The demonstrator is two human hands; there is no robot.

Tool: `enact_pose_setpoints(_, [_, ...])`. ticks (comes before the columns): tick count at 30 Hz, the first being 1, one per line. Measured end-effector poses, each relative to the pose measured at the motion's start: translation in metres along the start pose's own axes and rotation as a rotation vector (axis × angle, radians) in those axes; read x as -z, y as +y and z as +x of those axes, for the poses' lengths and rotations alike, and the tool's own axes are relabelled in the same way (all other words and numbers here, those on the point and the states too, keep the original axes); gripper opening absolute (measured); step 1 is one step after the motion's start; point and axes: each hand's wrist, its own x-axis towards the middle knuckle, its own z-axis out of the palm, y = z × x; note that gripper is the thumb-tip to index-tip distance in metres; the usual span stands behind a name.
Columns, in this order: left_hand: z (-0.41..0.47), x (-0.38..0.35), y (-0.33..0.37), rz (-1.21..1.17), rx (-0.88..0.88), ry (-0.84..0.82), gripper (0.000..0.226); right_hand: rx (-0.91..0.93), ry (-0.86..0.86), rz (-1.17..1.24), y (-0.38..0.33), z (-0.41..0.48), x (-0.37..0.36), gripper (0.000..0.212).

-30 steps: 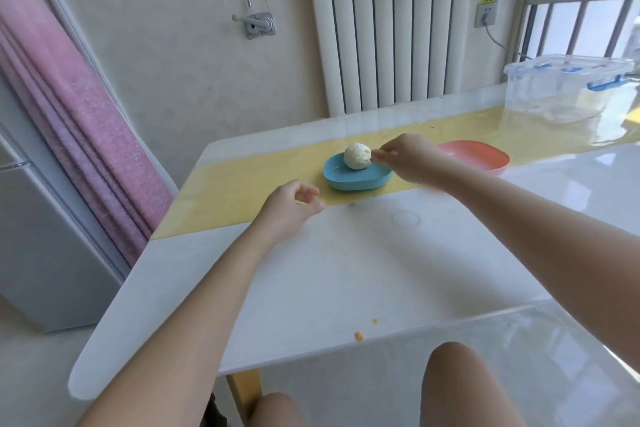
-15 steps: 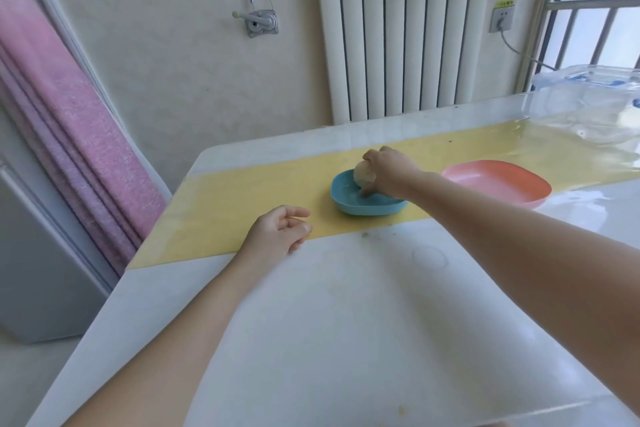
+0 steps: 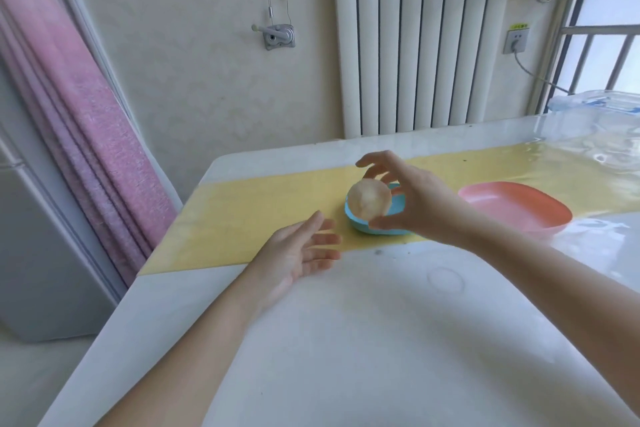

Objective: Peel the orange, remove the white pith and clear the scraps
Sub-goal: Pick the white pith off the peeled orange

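Note:
The peeled orange (image 3: 369, 199) is pale and round, with no rind on it. My right hand (image 3: 412, 199) holds it between thumb and fingers, raised just above the blue dish (image 3: 394, 213) on the yellow strip of the table. My left hand (image 3: 303, 251) hovers palm up and open to the left of the dish, a short way below and beside the orange, with nothing in it.
A pink dish (image 3: 516, 206) sits to the right of the blue one. A clear plastic box (image 3: 595, 104) stands at the far right by the window. The white table (image 3: 346, 340) spreads toward me; its left edge drops off beside a pink curtain (image 3: 79, 135).
My right hand has closed on the peeled orange and lifted it out of the blue dish. My left hand has uncurled and turned palm up, moving toward the orange.

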Motion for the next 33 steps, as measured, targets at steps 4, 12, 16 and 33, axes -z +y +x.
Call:
enact_pose_setpoints(4, [-0.004, -0.013, -0.001, 0.028, 0.041, -0.257, 0.105, 0.159, -0.09, 0.023, -0.023, -0.026, 0.001, 0.069])
enact_pose_setpoints(12, [-0.01, -0.017, 0.009, -0.015, -0.104, -0.247, 0.076, 0.276, -0.019, -0.066, -0.025, -0.017, -0.006, 0.062])
enact_pose_setpoints(16, [-0.01, -0.014, 0.012, 0.08, -0.154, -0.126, 0.06, 0.076, 0.026, 0.09, -0.012, -0.015, -0.01, 0.052])
enact_pose_setpoints(33, [-0.002, -0.003, 0.0, 0.703, -0.562, 0.225, 0.064, -0.215, -0.018, 0.339, -0.019, -0.001, -0.015, 0.007])
